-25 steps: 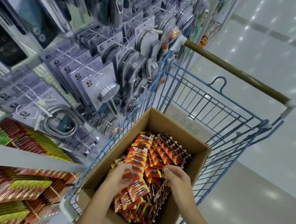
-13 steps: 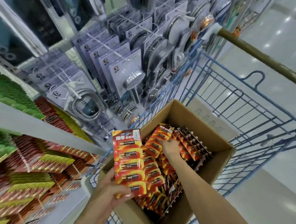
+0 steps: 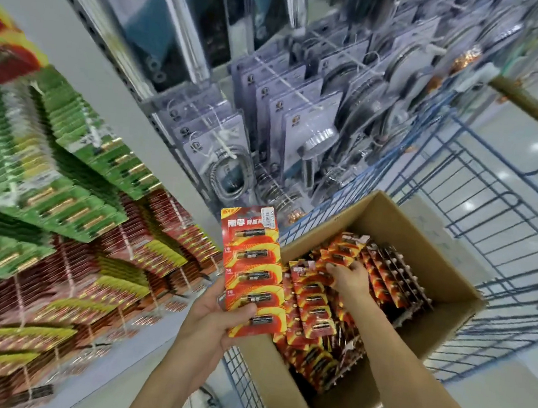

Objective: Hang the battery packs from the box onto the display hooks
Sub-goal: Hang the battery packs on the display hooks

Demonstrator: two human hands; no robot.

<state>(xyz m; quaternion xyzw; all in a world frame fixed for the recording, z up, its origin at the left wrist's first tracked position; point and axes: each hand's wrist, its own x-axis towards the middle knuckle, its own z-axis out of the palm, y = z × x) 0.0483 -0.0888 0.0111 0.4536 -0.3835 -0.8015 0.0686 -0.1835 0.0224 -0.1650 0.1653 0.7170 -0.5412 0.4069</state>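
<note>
gripping a strip of battery packs (image 3: pixel 251 268) in the left hand (image 3: pixel 213 323), thumb curled over its lower end, upright above the left edge of the cardboard box (image 3: pixel 446 263). down in the box's middle with the right hand (image 3: pixel 351 277), fingers bent onto loose battery packs (image 3: pixel 313 310); cannot tell whether pinching any.

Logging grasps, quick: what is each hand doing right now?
Left hand: holds a battery strip by its lower end.
Right hand: on packs in the box; grip cannot be told.

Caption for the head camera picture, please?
Left hand holds a red battery-pack strip; right hand reaches into brown cardboard box.
</note>
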